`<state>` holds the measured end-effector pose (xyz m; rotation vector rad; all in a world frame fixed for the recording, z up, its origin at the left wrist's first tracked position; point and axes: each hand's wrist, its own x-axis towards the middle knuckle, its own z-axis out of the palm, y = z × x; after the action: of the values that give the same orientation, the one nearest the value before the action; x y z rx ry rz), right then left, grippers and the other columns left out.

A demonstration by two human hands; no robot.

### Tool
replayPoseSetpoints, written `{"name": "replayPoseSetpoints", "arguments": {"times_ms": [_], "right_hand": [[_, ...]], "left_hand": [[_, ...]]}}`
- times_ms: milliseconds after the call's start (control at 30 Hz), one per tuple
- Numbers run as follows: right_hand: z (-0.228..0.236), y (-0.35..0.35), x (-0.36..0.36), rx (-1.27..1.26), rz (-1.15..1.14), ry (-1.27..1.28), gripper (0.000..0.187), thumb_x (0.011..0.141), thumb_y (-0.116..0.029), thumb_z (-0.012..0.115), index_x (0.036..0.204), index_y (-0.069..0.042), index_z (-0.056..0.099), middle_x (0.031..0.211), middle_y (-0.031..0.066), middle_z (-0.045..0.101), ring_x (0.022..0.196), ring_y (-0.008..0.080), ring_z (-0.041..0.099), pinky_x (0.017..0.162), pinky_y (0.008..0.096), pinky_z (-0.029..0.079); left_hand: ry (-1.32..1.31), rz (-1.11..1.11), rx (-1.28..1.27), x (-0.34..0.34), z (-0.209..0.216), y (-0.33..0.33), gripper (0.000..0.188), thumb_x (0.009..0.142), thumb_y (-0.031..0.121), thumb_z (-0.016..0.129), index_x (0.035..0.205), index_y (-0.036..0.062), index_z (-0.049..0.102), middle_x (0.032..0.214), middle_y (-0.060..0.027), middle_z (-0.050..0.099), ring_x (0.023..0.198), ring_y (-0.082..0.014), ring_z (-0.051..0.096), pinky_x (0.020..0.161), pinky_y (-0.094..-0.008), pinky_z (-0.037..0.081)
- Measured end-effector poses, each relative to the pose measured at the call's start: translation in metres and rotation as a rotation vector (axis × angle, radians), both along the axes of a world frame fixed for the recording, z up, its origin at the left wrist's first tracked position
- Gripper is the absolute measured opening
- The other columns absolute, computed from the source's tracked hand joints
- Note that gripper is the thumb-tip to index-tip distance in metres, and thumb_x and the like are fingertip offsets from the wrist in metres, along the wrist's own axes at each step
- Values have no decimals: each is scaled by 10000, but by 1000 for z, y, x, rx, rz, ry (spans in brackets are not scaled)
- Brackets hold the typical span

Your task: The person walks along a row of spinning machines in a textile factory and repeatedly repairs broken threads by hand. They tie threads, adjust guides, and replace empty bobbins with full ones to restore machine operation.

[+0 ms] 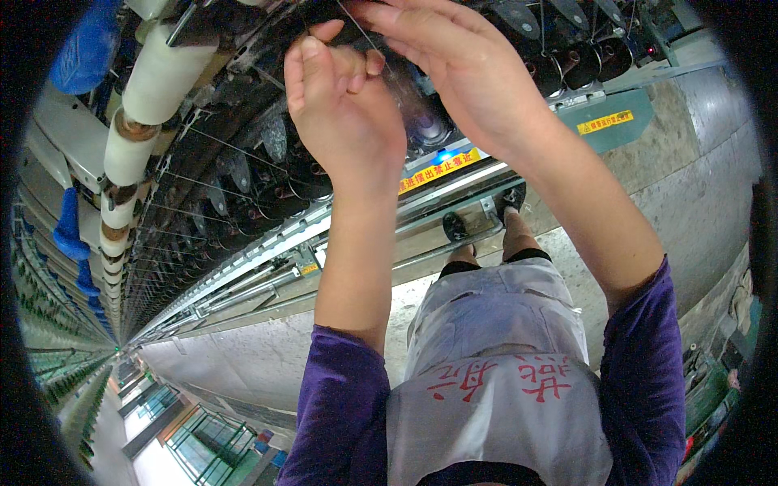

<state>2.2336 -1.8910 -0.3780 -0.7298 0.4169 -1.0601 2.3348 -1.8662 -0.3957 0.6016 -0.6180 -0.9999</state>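
My left hand (344, 113) is raised at the dark machine in the upper middle, its fingers curled into a pinch. A fine thread (353, 18) shows near the fingertips; the part in the left hand is too thin to follow. Close on its right is my right hand (470, 73), with its fingers stretched toward the left hand and their tips beside the thread. The top edge of the picture cuts off part of the right hand. Below and between the hands stands a blurred bobbin (425, 125) on the machine.
White rollers (166, 73) and blue knobs (71, 223) line the left. Dark spindle parts (567, 65) continue at the upper right. A metal rail (279, 247) with yellow labels (438, 170) runs between the machine and me. The grey floor (640, 202) lies beneath; a blue light (446, 155) glows on the rail.
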Motion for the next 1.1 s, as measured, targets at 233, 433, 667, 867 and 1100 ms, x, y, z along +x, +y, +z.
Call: {"name": "replayPoseSetpoints", "arguments": {"times_ms": [233, 433, 667, 867, 1100], "right_hand": [[-12, -4, 0, -74, 30, -48, 585, 899, -187, 533, 1330, 107, 270, 1276, 159, 466, 1160, 172, 436, 965, 264, 334], [-11, -6, 1, -20, 53, -1, 572, 900, -185, 533, 1324, 106, 283, 1279, 160, 464, 1153, 168, 439, 957, 259, 340], [-12, -1, 0, -99, 10, -29, 562, 901, -179, 528, 1320, 108, 288, 1263, 154, 477, 1133, 168, 455, 957, 261, 349], [-9, -4, 2, -66, -2, 20, 556, 902, -172, 523, 1319, 109, 286, 1262, 155, 478, 1129, 170, 457, 956, 258, 350], [-5, -3, -1, -47, 1, 52, 542, 907, -168, 515, 1315, 111, 294, 1250, 153, 485, 1113, 160, 461, 918, 252, 367]], "left_hand": [[-6, -41, -10, 6, -2, -3, 168, 927, 181, 465, 946, 20, 507, 566, 42, 313, 555, -74, 324, 626, -281, 336], [18, -40, -30, 4, -4, 5, 182, 923, 202, 476, 938, 23, 504, 580, 42, 308, 567, -72, 317, 647, -289, 334], [1, -44, -13, 6, -3, 1, 176, 917, 199, 486, 933, 25, 504, 580, 41, 308, 566, -73, 317, 648, -290, 335], [-6, -36, -24, 7, -3, -2, 176, 917, 196, 484, 930, 22, 504, 582, 42, 312, 565, -75, 319, 642, -288, 339], [-7, -6, -46, 1, -5, 2, 193, 916, 210, 481, 925, 18, 498, 574, 45, 304, 565, -74, 317, 637, -287, 335]]}}
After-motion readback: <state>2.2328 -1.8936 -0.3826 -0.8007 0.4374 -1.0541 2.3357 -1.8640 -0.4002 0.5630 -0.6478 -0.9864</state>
